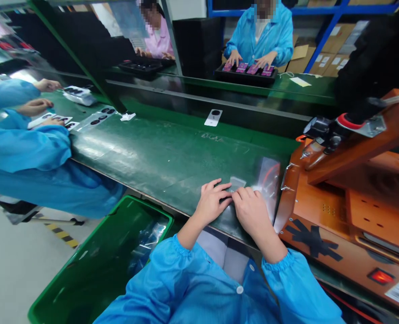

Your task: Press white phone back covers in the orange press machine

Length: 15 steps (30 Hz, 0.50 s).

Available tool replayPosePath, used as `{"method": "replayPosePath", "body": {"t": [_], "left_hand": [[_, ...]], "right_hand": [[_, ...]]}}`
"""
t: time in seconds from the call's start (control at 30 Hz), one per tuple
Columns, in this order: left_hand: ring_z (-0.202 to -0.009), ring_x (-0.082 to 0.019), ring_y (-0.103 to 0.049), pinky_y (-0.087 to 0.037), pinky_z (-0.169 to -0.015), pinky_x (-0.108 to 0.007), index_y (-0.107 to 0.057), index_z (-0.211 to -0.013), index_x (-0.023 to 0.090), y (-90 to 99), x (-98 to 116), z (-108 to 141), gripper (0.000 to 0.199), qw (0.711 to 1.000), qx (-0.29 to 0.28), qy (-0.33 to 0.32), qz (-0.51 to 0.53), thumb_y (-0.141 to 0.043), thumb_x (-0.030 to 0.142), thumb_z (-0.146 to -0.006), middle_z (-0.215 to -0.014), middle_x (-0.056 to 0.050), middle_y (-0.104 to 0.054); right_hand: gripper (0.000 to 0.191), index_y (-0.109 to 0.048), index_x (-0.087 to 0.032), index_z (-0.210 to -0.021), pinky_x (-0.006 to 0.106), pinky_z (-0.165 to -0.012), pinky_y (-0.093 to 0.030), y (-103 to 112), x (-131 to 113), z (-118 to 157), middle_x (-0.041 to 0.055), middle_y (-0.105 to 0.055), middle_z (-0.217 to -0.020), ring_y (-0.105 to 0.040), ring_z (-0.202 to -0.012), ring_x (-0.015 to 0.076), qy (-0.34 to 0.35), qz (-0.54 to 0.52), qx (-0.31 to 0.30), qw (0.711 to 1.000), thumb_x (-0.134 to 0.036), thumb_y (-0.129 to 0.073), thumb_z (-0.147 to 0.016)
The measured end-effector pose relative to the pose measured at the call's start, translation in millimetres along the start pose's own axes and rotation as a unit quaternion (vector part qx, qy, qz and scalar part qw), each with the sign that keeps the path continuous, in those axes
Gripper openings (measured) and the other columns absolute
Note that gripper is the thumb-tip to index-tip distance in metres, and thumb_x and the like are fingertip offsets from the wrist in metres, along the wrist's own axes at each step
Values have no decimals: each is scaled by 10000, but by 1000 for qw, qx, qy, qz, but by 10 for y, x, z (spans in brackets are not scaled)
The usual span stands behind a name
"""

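Observation:
At the near edge of the green bench, my left hand [213, 201] and my right hand [251, 209] meet at their fingertips. A small translucent sheet [238, 182] sticks out just beyond the fingers. Both hands pinch at its near end, and the fingers cover that part. My left index finger is lifted and stretched out, while the right fingers are curled together. Right beside my right hand lies a clear plastic sheet or bag [269, 180], with a reddish line showing through it.
An orange machine [307, 198] with a lit red switch borders the right side. Farther back on the bench [145, 157] lies a white card with a dark oval [214, 117]. A green bin [118, 211] stands below left. Co-workers' arms reach in at left; others sit opposite.

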<state>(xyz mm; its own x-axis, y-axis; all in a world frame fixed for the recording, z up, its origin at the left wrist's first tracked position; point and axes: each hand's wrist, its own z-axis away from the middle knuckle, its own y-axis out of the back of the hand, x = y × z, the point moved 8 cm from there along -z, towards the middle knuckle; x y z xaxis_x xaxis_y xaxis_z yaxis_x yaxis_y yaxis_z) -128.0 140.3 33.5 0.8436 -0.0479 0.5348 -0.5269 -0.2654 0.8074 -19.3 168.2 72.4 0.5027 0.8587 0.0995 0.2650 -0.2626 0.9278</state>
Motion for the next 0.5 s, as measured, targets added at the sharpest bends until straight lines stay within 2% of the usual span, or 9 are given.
{"method": "replayPosePath", "body": {"t": [0.07,0.13,0.2,0.27,0.4,0.5], "left_hand": [[-1469,-344,-376,-312,-1157,-583,-699,-1259,321,-2,71,34,358,999,-20,-17,-21,-699,419,-915,-1512,-16,-581],[-1497,-386,-320,-282,-1173,-607,-618,-1385,308,-9,138,63,560,998,-41,-35,-40,-723,510,-872,-1586,-43,-496],[-1517,-412,-277,-255,-1193,-621,-555,-1458,290,-26,179,67,678,996,-63,-45,-52,-707,575,-862,-1629,-59,-433],[-1537,-432,-232,-234,-1210,-638,-502,-1509,263,-60,206,40,752,993,-87,-54,-60,-682,604,-863,-1657,-77,-382],[-1582,-411,-135,-188,-1254,-629,-426,-1561,245,-150,317,-78,837,984,-128,-106,-64,-708,542,-830,-1700,-97,-276],[-1575,-427,-166,-200,-1250,-646,-399,-1576,231,-183,384,-214,945,976,-161,-142,-46,-725,647,-793,-1694,-146,-271]], "right_hand": [[127,-635,-156,-1021,419,-775,-377,119,-4,72,143,-646,-1137,-542,-1003,295,-30,-5,28,999,-107,-520,-997],[132,-623,-162,-1080,424,-825,-401,309,-9,254,148,-631,-1221,-559,-1086,303,-74,-26,99,992,-107,-544,-990],[147,-621,-190,-1098,418,-847,-435,510,-46,557,122,-642,-1162,-592,-1066,282,-97,-66,196,974,-114,-597,-974],[173,-638,-209,-1083,413,-837,-479,617,-100,903,96,-636,-1080,-620,-991,257,-85,-125,275,949,-110,-647,-941],[186,-693,-192,-1017,418,-796,-542,460,-141,1352,88,-628,-1022,-648,-912,245,-50,-202,325,923,-72,-668,-877],[217,-728,-243,-1009,427,-725,-572,296,-103,1474,70,-670,-958,-671,-843,251,-80,-215,361,904,-92,-678,-861]]}}
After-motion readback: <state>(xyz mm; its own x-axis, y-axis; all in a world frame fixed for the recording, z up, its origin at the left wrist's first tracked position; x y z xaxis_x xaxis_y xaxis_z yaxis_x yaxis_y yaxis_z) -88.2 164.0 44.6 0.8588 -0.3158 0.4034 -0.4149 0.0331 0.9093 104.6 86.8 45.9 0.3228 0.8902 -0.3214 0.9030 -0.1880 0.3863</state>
